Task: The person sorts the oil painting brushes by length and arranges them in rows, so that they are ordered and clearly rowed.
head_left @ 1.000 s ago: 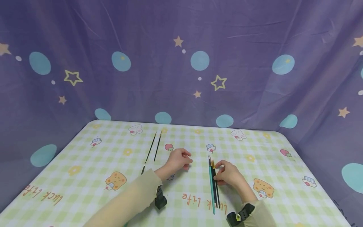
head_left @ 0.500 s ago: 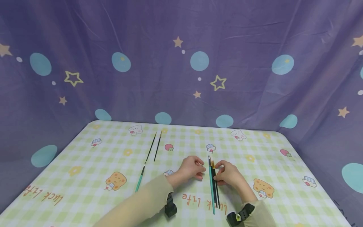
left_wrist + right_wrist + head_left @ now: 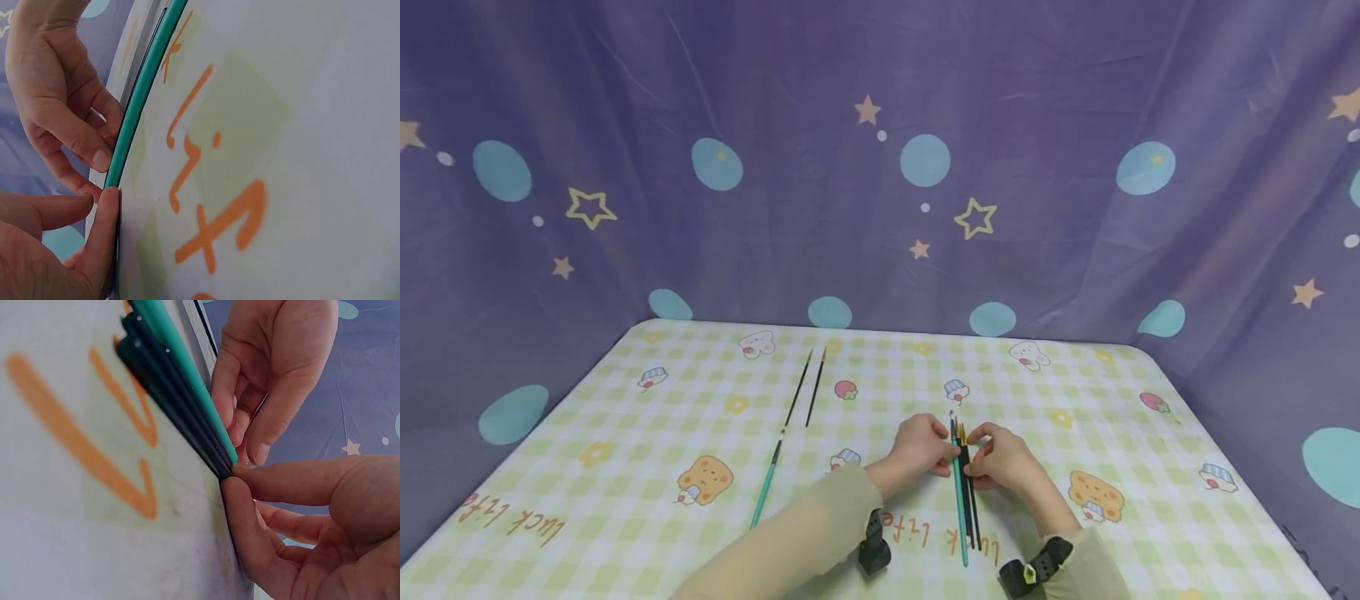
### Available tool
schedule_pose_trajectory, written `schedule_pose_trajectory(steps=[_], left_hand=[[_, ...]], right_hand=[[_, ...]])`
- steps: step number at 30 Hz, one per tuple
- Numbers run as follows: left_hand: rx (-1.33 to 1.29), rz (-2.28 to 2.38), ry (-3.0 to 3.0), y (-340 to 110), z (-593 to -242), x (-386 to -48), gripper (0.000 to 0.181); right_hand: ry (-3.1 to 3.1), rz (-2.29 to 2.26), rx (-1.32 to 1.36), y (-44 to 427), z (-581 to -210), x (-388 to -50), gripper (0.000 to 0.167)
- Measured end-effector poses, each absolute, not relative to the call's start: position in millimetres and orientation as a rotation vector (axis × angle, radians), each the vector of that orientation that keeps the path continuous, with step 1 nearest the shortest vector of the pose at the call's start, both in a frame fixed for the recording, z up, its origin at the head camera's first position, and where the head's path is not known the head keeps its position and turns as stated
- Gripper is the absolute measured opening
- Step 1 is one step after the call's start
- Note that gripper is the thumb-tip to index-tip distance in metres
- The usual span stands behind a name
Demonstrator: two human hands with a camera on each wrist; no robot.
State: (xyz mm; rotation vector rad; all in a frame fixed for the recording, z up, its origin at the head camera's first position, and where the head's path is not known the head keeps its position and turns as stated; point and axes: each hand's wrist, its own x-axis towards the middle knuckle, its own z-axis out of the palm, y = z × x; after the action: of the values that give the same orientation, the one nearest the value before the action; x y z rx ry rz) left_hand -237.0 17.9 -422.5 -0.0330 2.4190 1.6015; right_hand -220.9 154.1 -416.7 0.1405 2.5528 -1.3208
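A bundle of several paintbrushes lies on the tablecloth, bristles pointing away: a teal-handled paintbrush [image 3: 961,510] on its left, black-handled paintbrushes [image 3: 974,510] beside it. My right hand [image 3: 1004,458] pinches the bundle between thumb and index finger from the right, below the bristles. From the left, my left hand [image 3: 921,446] reaches the teal handle. Its index fingertip [image 3: 108,199] touches that handle, and the thumb stands a little apart. In the right wrist view, the handle ends [image 3: 134,337] fan out slightly.
Two thin black paintbrushes [image 3: 799,387] lie side by side at the back left. Nearer, another teal-handled paintbrush [image 3: 766,483] lies left of my left forearm. The green checked tablecloth [image 3: 625,408] reaches a purple curtain [image 3: 820,225] behind.
My left hand has moved right and nearer, from beside the bundle's left to touching it, uncovering the separate teal paintbrush. My right hand has stayed on the bundle.
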Motion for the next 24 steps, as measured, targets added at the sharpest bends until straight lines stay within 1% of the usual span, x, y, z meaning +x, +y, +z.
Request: schedule_pose_trajectory(steps=[16, 24], left_hand=[[-0.01, 1.456, 2.58, 24.5, -423.3, -238.0, 0.029], [0.001, 1.448, 2.608, 23.7, -422.5, -236.5, 0.025]], right_hand=[[2.539, -1.314, 0.152, 154.2, -413.9, -222.8, 0.038], [2.538, -1.312, 0.153, 153.3, -414.1, -223.0, 0.037]])
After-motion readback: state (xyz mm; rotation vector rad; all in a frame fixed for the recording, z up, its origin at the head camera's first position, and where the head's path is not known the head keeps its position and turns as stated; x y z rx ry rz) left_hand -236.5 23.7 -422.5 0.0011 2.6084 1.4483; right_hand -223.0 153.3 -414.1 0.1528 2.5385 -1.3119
